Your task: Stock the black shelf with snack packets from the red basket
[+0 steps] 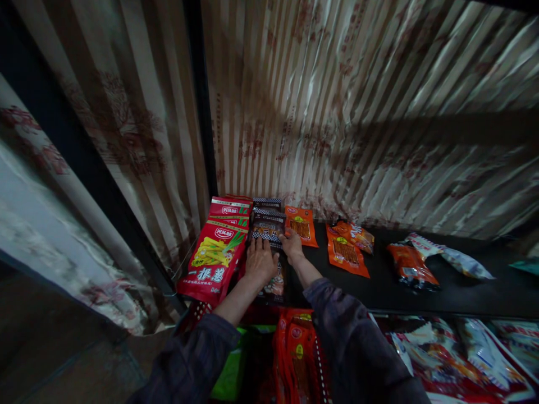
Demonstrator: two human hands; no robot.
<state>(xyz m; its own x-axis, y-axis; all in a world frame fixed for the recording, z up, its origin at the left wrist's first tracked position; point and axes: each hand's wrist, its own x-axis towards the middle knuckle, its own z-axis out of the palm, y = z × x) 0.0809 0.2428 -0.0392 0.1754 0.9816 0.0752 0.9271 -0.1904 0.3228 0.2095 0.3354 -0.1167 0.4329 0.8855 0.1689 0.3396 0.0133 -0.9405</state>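
Observation:
Black snack packets point(266, 221) lie in an overlapping row on a dark shelf, checkered bands across them. My left hand point(261, 262) rests on these packets with its fingers stretched out flat. At their right edge, my right hand point(292, 247) has its fingers curled in and closed on the side of a black packet; the fingertips are partly hidden. Red snack bags point(217, 255) with yellow sticks pictured on them overlap just left of my left hand. An orange packet point(300, 226) lies just beyond my right hand.
Farther right on the shelf point(374, 292) lie another orange packet point(347, 253), a red-orange packet point(410, 266) and a white-blue packet point(467, 264). Below the front edge are a red basket with orange packets point(297, 353) and a box of white-red packets point(458, 359). Black posts point(202, 106) and striped curtains point(337, 112) stand behind.

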